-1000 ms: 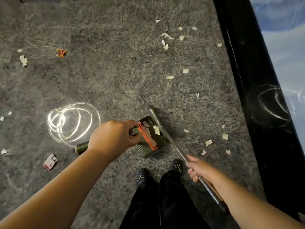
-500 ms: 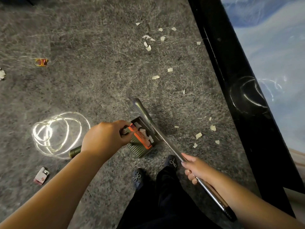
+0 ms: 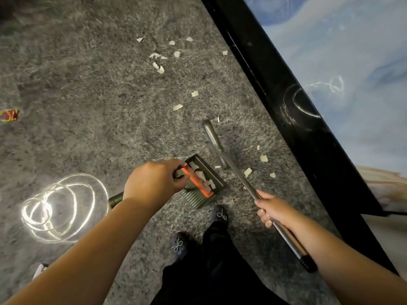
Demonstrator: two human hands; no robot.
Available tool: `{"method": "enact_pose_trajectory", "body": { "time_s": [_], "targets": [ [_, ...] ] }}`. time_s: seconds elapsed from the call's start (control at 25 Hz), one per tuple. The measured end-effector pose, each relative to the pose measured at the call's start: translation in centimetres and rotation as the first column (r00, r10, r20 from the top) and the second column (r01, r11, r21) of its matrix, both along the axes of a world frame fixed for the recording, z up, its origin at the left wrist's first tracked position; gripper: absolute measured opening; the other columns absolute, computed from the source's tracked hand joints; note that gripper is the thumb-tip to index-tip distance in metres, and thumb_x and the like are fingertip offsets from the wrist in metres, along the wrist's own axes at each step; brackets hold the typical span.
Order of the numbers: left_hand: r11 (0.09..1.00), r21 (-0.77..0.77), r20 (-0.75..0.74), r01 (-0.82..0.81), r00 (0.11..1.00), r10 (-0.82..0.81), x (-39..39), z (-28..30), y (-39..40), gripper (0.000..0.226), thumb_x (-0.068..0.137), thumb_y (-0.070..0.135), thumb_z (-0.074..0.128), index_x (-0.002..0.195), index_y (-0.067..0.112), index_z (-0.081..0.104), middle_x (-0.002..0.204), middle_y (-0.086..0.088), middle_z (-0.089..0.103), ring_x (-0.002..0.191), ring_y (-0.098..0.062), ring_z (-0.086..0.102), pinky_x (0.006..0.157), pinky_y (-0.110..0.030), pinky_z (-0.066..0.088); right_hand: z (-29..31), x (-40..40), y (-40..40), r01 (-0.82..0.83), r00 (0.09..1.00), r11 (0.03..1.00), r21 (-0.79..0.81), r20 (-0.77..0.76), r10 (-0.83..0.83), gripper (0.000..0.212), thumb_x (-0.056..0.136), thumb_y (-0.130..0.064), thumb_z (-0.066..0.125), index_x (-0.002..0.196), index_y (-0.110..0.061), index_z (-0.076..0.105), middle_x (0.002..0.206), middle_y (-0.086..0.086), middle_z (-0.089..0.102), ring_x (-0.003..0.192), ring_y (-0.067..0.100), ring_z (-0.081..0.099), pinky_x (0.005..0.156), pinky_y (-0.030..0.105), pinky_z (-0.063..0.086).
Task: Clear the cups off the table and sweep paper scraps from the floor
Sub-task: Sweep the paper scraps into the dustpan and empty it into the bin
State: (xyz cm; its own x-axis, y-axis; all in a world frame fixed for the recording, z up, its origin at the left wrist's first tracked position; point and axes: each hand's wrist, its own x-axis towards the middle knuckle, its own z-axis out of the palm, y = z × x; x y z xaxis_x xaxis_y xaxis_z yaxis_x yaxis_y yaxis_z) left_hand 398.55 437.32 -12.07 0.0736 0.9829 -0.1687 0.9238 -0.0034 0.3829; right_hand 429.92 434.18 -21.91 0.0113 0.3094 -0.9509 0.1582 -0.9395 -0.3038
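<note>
White torn paper scraps (image 3: 199, 177) lie in the green dustpan (image 3: 203, 180); more dot the floor (image 3: 88, 95). Left hand (image 3: 154, 181) fingers clamp its handle, right hand (image 3: 273, 209) fingers clamp the broom (image 3: 222, 155), now swung clear of the pan.

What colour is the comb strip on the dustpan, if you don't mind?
Orange comb strip, on a dark green dustpan; head view.

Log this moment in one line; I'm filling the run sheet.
left hand: holds dustpan | right hand: grips broom | scraps: some on floor

From here I can't see most of the dustpan handle (image 3: 115, 198); my left hand (image 3: 154, 182) covers it. Far left of the dustpan (image 3: 203, 180), a red wrapper (image 3: 8, 115) is cut by the frame edge, its print blurred and unreadable.
</note>
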Motion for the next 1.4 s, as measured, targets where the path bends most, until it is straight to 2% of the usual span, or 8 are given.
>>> {"method": "enact_pose_trajectory", "body": {
  "time_s": [0.16,0.4,0.52,0.64,0.8,1.04,1.28,1.4],
  "targets": [
    [0.997,-0.076,-0.005,0.009,1.000,-0.010,2.6,-0.7,1.6,0.021,0.083,0.052,0.063,0.094,0.035,0.066,0.069,0.010,0.064,0.062,-0.017,0.062,0.051,-0.028,0.051,-2.8,2.1,1.6,0.023,0.999,0.999,-0.027,0.033,-0.022,0.056,0.101,-0.012,0.042,0.149,-0.033,0.023,0.047,-0.002,0.037,0.032,0.006,0.032,0.033,0.016,0.030],
    [0.999,0.013,-0.034,0.048,0.998,-0.048,3.3,-1.3,1.4,0.019,0.081,0.049,0.066,0.094,0.035,0.066,0.064,0.008,0.064,0.055,-0.020,0.061,0.046,-0.025,0.047,-5.9,1.4,2.1,-0.121,0.992,0.989,-0.085,0.006,0.122,0.053,0.101,-0.013,0.041,0.148,-0.032,0.026,0.044,-0.005,0.040,0.035,0.006,0.034,0.036,0.018,0.031],
    [0.999,0.012,-0.039,0.051,0.998,-0.050,3.1,-1.2,1.0,0.019,0.081,0.047,0.069,0.095,0.034,0.067,0.065,0.008,0.066,0.056,-0.019,0.062,0.046,-0.027,0.049,-5.2,0.5,0.9,-0.225,0.974,0.968,-0.111,-0.058,0.220,0.057,0.101,-0.013,0.043,0.150,-0.033,0.022,0.045,-0.005,0.042,0.036,0.006,0.035,0.036,0.019,0.033],
    [0.998,0.044,-0.025,0.042,0.999,-0.041,3.2,-1.3,0.7,0.020,0.079,0.044,0.072,0.094,0.032,0.069,0.064,0.008,0.067,0.054,-0.021,0.063,0.045,-0.026,0.048,-3.8,0.1,-0.4,-0.247,0.967,0.962,-0.115,-0.097,0.236,0.059,0.101,-0.014,0.041,0.150,-0.036,0.018,0.052,-0.001,0.036,0.037,0.007,0.033,0.037,0.019,0.032],
    [0.999,0.017,-0.043,0.037,0.998,-0.036,3.4,-1.4,0.3,0.022,0.081,0.048,0.067,0.099,0.035,0.069,0.068,0.007,0.067,0.058,-0.021,0.063,0.048,-0.027,0.049,-1.0,0.5,-1.5,-0.191,0.975,0.977,-0.099,-0.131,0.178,0.056,0.103,-0.014,0.037,0.151,-0.035,0.015,0.058,0.001,0.029,0.038,0.006,0.028,0.038,0.016,0.028],
    [1.000,-0.011,0.003,0.024,1.000,-0.024,2.1,-1.0,-1.2,0.020,0.082,0.045,0.069,0.098,0.034,0.070,0.070,0.010,0.068,0.063,-0.017,0.062,0.051,-0.025,0.049,2.8,1.5,-4.3,-0.069,0.994,0.997,-0.036,-0.089,0.066,0.052,0.104,-0.013,0.035,0.151,-0.029,0.018,0.061,0.002,0.028,0.035,0.006,0.027,0.037,0.016,0.025],
    [0.987,-0.022,-0.009,0.157,0.988,-0.157,4.6,1.0,-2.8,0.024,0.083,0.048,0.066,0.103,0.035,0.068,0.078,0.006,0.071,0.070,-0.020,0.065,0.056,-0.030,0.053,6.0,4.5,-9.0,0.103,0.994,0.993,0.052,-0.034,-0.101,0.053,0.103,-0.012,0.037,0.151,-0.026,0.020,0.055,0.001,0.033,0.034,0.007,0.029,0.035,0.016,0.027],
    [0.974,-0.017,-0.019,0.225,0.974,-0.225,7.0,1.6,-3.1,0.025,0.083,0.049,0.066,0.104,0.034,0.068,0.081,0.005,0.072,0.073,-0.022,0.067,0.057,-0.028,0.051,5.9,7.0,-10.3,0.173,0.985,0.982,0.069,-0.015,-0.172,0.052,0.103,-0.012,0.038,0.150,-0.027,0.024,0.050,-0.001,0.035,0.033,0.007,0.029,0.035,0.015,0.028]
  ]
}}
